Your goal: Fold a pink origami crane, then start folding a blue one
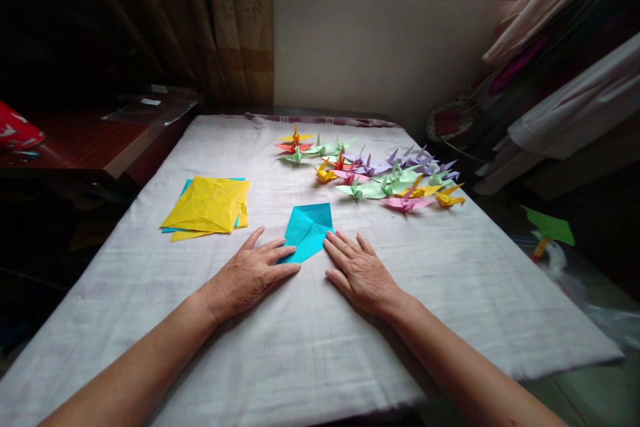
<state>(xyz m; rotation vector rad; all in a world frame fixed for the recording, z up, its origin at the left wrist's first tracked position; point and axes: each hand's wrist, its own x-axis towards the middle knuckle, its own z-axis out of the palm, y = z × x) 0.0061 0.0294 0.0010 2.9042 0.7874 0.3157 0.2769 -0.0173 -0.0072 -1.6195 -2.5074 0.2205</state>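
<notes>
A blue paper (309, 230), partly folded into a kite-like shape, lies flat on the cloth in front of me. My left hand (255, 267) rests palm down with fingers spread, its fingertips on the paper's lower left corner. At the paper's right edge, the fingertips of my right hand (357, 268) touch down, the thumb and little finger apart from the rest. To the left sits a loose stack of yellow sheets (207, 205) with blue ones showing between them. Beyond the blue paper, several folded paper cranes (355, 190) in mixed colours spread across the back right.
A white cloth (280, 360) covers the table. Left of it stands a brown wooden surface (100, 147) with a clear plastic bag (155, 107) and a red container (17, 128). Hanging clothes (575, 107) and a green paper (549, 225) are at the right.
</notes>
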